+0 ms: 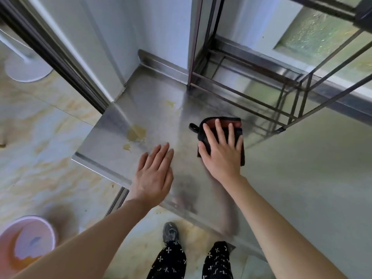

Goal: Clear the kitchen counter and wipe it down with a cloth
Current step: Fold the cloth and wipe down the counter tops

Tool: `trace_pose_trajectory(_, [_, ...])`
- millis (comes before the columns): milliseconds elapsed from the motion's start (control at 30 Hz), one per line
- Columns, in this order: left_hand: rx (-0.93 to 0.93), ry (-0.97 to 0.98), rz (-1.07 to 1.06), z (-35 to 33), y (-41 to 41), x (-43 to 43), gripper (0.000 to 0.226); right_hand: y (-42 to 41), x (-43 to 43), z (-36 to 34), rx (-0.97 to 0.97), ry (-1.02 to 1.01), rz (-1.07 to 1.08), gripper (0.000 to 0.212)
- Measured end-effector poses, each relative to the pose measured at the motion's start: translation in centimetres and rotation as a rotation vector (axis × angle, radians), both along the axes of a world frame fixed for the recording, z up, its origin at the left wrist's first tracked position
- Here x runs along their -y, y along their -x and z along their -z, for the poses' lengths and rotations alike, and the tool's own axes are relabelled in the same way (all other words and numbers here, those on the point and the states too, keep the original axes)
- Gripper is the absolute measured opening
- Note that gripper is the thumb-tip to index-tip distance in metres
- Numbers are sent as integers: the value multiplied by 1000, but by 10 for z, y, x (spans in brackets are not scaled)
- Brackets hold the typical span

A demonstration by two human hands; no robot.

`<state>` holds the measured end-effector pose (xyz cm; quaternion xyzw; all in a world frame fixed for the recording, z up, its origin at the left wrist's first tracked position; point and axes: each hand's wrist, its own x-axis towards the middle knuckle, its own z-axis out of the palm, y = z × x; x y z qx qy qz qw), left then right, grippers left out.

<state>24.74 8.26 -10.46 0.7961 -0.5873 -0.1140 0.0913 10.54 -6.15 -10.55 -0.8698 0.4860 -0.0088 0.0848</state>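
Observation:
A stainless steel counter [153, 115] fills the middle of the head view. A dark folded cloth [209, 125] with a red patch and a small loop lies on it right of centre. My right hand [221, 152] presses flat on the cloth with straight, spread fingers. My left hand [154, 174] rests flat on the bare steel near the front edge, to the left of the cloth. Yellowish spill patches [136, 133] sit on the counter's left part, with a smaller stain [170, 103] further back.
A metal wire rack [261, 93] stands on the counter at the back right, below a window. A pink bucket [26, 240] sits on the tiled floor at lower left. A wall corner and door frame [80, 73] border the counter's left rear.

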Motion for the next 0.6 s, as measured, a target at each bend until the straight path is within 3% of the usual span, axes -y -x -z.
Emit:
trace_pose_trajectory(100, [4,11,4,-1,1,0,48,22,15,-2,-39,8,-38,57])
trace_pose_trajectory(267, [13,35,0,-2,1,0,47,26,33,0,-18,-47,322,57])
trace_pose_trajectory(333, [22,33,7,-1,0,0,47,6,32,-2,-2,-63,370,58])
trace_pose_trajectory(467, [31,29,10,-1,0,-1,47,-32,15,-2,4,-74,165,58])
trace_pose_trajectory(600, [34,13,10,-2,1,0,48,-20,9,-1,-5,-19,-41,57])
